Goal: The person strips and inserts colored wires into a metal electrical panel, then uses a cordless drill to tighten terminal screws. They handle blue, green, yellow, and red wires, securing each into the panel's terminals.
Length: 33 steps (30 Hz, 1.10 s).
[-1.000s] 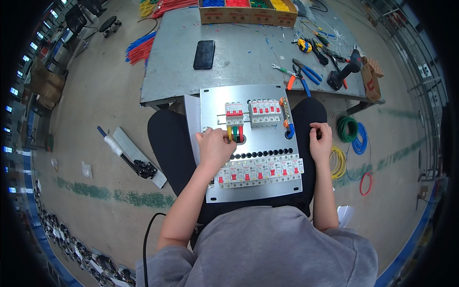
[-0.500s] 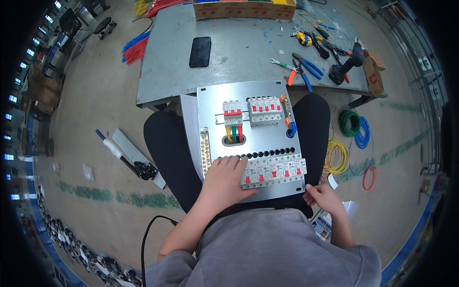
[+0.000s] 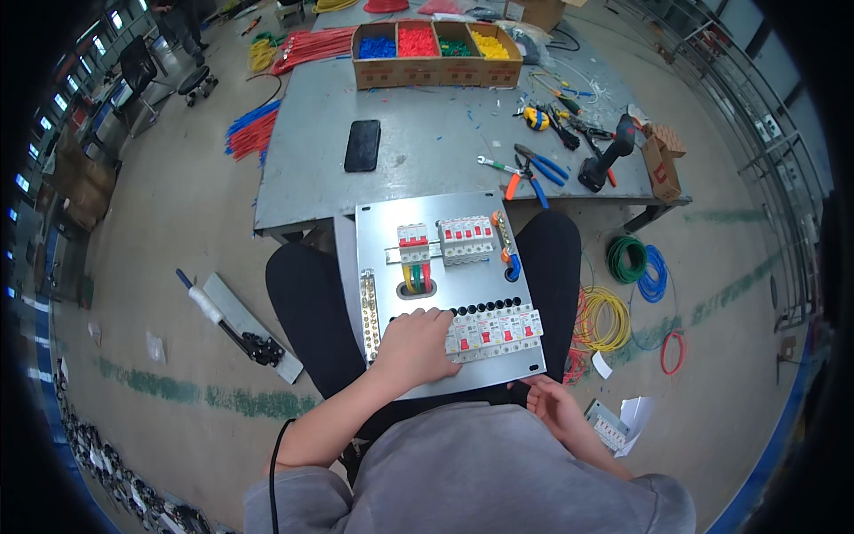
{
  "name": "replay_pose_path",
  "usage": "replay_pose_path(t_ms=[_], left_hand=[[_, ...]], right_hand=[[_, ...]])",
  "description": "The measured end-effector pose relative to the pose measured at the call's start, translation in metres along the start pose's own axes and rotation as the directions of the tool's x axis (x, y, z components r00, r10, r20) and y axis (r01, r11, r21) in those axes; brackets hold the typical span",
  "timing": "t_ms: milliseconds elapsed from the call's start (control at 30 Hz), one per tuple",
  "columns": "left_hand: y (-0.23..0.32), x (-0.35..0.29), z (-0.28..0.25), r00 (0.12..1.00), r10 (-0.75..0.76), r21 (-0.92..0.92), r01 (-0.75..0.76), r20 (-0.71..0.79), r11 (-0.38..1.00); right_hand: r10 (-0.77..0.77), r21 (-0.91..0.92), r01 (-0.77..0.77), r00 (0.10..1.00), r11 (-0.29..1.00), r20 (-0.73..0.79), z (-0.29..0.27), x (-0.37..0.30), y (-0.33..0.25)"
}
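Observation:
A metal mounting panel [image 3: 463,285] rests tilted across my lap, its far end by the table edge. My left hand [image 3: 414,349] is closed over the left part of the lower row of white circuit breakers [image 3: 508,335], fingers bent over the upper side, thumb at the lower side. Just below the panel's near right corner, my right hand [image 3: 553,405] has curled fingers; whatever they hold is hidden. Farther up sit a main breaker [image 3: 413,238] with yellow, green and red wires [image 3: 415,278], and a second breaker group [image 3: 466,238]. A brass terminal strip [image 3: 370,316] runs along the left.
On the grey table [image 3: 418,160] are a phone [image 3: 363,146], pliers [image 3: 541,165], a cordless drill [image 3: 609,153] and a divided box [image 3: 436,73] of coloured small parts. Wire coils [image 3: 605,319] lie on the floor at right. Another panel [image 3: 608,427] sits near my right arm.
The view has shifted, showing more of the table. My left hand's fingers have bent over the breakers, and my right hand has moved left under the panel's near edge.

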<state>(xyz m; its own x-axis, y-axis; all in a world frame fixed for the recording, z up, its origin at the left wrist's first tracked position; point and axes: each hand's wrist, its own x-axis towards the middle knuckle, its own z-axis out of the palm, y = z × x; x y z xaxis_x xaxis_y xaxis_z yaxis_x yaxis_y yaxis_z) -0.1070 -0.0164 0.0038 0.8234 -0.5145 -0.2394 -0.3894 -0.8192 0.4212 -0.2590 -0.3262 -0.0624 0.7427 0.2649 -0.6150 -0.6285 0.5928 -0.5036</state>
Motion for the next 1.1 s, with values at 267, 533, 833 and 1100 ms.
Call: replay_pose_path(t_ms=[267,533,833,1100], left_hand=[[0.018,-0.014,-0.071,0.990,-0.088,-0.050,0.094,0.108,0.994],[0.017,-0.009,-0.086,0.985,-0.148,-0.222,0.125,-0.090,0.967],[0.008,-0.025,-0.122,0.958,-0.205,-0.485,0.084,-0.202,0.871],[-0.008,-0.033,-0.084,0.831,-0.244,-0.700,-0.221,-0.500,0.679]], right_hand=[[-0.701,-0.147,0.699,0.712,0.700,0.047,0.024,0.028,0.039],[-0.836,-0.070,0.833,0.546,0.549,-0.056,0.098,0.058,-0.012],[-0.926,-0.061,0.924,0.379,0.378,-0.007,0.189,0.063,-0.077],[-0.965,0.019,0.971,0.235,0.239,0.112,0.259,0.058,-0.103]])
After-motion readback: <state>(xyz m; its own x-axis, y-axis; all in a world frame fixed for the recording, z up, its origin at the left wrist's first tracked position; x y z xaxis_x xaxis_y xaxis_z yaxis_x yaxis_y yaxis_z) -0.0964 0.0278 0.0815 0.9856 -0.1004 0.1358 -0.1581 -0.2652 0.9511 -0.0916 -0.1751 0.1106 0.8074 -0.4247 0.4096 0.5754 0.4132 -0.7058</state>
